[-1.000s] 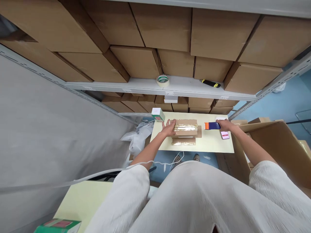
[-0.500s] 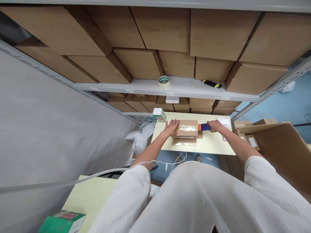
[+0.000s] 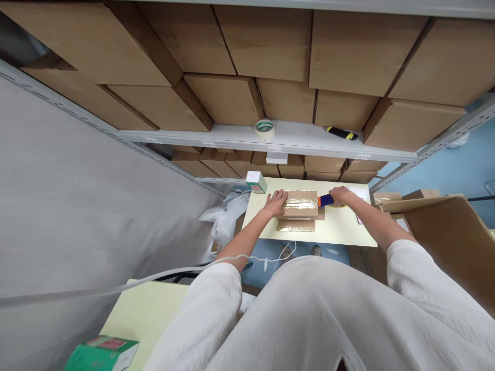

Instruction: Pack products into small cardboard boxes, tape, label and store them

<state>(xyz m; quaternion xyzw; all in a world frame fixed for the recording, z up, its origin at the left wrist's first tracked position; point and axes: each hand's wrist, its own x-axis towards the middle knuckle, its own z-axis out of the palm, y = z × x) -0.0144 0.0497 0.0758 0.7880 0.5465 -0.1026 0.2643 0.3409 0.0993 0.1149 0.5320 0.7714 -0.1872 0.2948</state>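
Observation:
A cardboard box [image 3: 303, 202] with shiny clear tape across its top lies on the pale yellow table [image 3: 344, 232]. My left hand [image 3: 276, 203] rests on the box's left end, its fingers spread. At the right end, my right hand [image 3: 339, 196] is closed around a dark blue tape dispenser [image 3: 325, 200] with an orange edge, which is against or very near the box. A taped cardboard flap [image 3: 296, 225] sticks out on the side toward me. Part of a phone shows beside my right forearm.
A small white and green box [image 3: 256, 182] stands at the table's back left. Above, the shelf [image 3: 294, 135] holds cartons, a tape roll [image 3: 264, 129] and a utility knife [image 3: 342, 133]. A large open carton [image 3: 444, 242] stands right. A white cable [image 3: 228, 259] crosses my left arm.
My right hand and the dispenser have tilted, with the dispenser's orange end now lower at the box's right end. My left hand stays on the box. The whole view has shifted slightly.

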